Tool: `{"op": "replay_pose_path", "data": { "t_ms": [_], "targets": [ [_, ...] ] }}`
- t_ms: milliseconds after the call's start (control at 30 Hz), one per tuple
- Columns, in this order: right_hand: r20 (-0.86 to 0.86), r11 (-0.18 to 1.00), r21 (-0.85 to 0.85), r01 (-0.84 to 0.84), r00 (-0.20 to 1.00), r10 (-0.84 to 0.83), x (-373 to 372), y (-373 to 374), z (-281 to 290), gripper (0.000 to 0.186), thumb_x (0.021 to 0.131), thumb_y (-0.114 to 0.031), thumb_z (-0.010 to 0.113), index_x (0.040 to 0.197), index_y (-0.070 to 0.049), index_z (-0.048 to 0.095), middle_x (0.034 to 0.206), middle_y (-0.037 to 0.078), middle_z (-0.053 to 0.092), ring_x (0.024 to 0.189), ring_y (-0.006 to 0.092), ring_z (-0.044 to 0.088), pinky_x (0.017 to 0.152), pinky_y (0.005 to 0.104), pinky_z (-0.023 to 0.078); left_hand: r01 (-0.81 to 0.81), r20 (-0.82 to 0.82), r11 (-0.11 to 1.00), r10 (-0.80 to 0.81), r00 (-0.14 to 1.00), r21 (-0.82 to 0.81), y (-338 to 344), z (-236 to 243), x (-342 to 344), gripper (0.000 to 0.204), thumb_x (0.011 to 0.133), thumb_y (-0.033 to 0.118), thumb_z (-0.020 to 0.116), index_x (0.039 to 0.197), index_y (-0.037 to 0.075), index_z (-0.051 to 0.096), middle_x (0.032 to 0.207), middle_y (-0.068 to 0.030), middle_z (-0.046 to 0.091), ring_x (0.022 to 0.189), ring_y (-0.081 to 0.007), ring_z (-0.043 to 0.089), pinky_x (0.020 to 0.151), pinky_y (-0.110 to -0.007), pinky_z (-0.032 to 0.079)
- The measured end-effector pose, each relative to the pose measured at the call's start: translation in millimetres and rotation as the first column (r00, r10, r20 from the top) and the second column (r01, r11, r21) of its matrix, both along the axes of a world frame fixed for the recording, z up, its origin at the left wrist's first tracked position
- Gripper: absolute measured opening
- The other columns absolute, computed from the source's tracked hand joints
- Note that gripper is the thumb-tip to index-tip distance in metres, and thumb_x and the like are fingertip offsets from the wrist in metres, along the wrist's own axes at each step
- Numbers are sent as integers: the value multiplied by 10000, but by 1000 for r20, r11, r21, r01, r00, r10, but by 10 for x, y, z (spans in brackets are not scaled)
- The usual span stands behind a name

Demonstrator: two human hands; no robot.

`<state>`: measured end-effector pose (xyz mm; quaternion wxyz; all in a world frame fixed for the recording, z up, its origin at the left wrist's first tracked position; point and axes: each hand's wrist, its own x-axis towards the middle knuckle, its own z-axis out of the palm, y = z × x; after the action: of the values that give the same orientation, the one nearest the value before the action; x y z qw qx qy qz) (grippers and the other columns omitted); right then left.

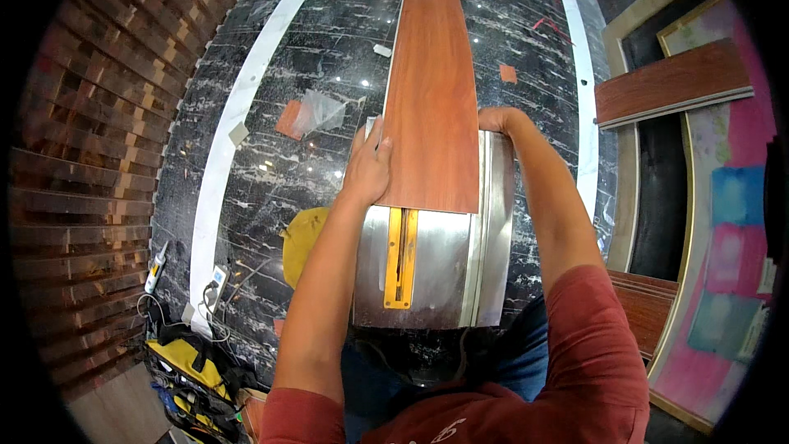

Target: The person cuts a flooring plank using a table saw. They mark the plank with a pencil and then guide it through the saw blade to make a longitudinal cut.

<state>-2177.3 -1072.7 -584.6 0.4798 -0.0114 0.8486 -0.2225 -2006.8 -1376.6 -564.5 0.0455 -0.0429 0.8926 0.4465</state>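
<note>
Yeah, plank [434, 90] points straight away, left hand [369, 168] touching its left edge, right hand [498, 120] beside its right, can't tell either grip.

Fisheye view, moderately bright at centre, falling to black at the rim.
Small glare spots on the glossy black, white-veined floor [349, 41], apparently from lamps above; soft sheen on the flat silver metal tabletop [444, 271]; long reddish-brown wooden plank [433, 82] evenly lit; brown slatted wooden wall [99, 156] dim; long white floor strip [238, 103] bowed by distortion; outer edges softer.
</note>
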Motion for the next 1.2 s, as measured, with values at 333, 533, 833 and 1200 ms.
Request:
{"op": "replay_pose_path", "data": {
  "t_ms": [333, 533, 833, 1200],
  "targets": [
    [-760, 756, -581, 303, 129, -636, 1409, -333, 86, 294, 1044, -214, 606, 1282, -45, 633, 1235, 248, 679, 1173, 422, 642, 1037, 459, 489, -13, 30, 1000, 13, 999, 11, 74, -64, 33, 587, 1118, 354, 447, 1650, 119, 359, 1661, -277, 319, 1531, -446, 338, 1257, -452, 314],
    [-832, 873, -435, 221, 273, -483, 2049, -541, 319, 323, 953, -46, 669, 1262, 3, 589, 1245, 270, 634, 1178, 482, 583, 1025, 510, 476, 9, -26, 1000, -9, 1000, 13, 29, -107, -8, 562, 1131, 328, 417, 1631, 75, 378, 1608, -311, 367, 1496, -460, 376, 1240, -455, 333],
    [-848, 881, -333, 336, 301, -436, 2094, -667, 328, 227, 1036, -98, 583, 1241, -13, 630, 1178, 250, 678, 1117, 440, 642, 953, 476, 515, 55, -15, 998, -55, 998, -33, 64, -152, -15, 611, 1137, 352, 357, 1647, 21, 299, 1627, -314, 327, 1504, -477, 351, 1247, -468, 321],
    [-906, 922, -308, 236, 224, -360, 2094, -713, 207, 206, 1058, -98, 548, 1234, -11, 612, 1241, 270, 673, 1149, 475, 627, 964, 496, 511, 37, -78, 991, -48, 996, -132, 75, -192, 30, 585, 1135, 350, 349, 1650, 75, 317, 1642, -315, 306, 1456, -499, 425, 1202, -510, 386]
  ]
}}
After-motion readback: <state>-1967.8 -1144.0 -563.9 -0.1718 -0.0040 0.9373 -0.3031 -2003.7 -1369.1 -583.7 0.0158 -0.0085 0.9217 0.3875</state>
